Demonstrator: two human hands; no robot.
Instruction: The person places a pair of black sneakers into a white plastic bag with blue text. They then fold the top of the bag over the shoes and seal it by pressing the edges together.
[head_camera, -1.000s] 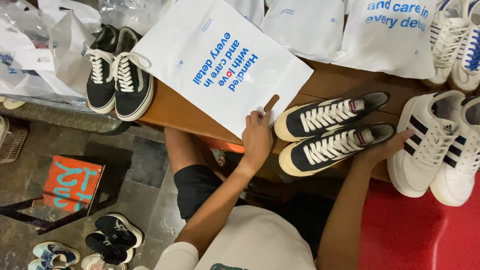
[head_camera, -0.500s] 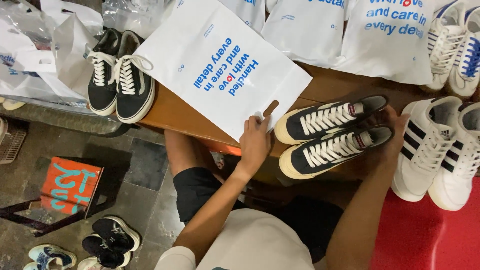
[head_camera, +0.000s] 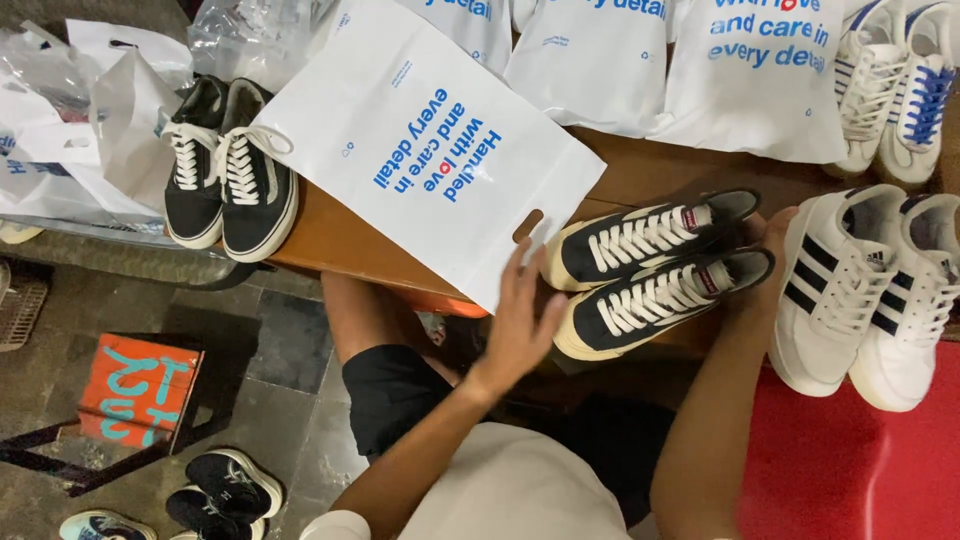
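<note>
A pair of black sneakers with cream soles and white laces (head_camera: 650, 265) lies on its side on the wooden table (head_camera: 330, 240). My right hand (head_camera: 770, 240) grips the pair at the heels, mostly hidden behind them. My left hand (head_camera: 520, 320) hovers with fingers apart at the near edge of a white plastic bag with blue print (head_camera: 430, 150), just left of the sneaker toes. The bag lies flat on the table.
Black low-top sneakers (head_camera: 230, 170) stand at the table's left end. White sneakers with black stripes (head_camera: 870, 280) sit right, over a red surface (head_camera: 850, 470). More white bags (head_camera: 680, 60) and white sneakers (head_camera: 890, 80) lie behind. An orange stool (head_camera: 135, 390) and shoes (head_camera: 215, 490) are on the floor.
My left hand lifted off the bag's handle hole and moved down toward the sneaker toes, fingers spread. My right hand slid from under the pair to its heels.
</note>
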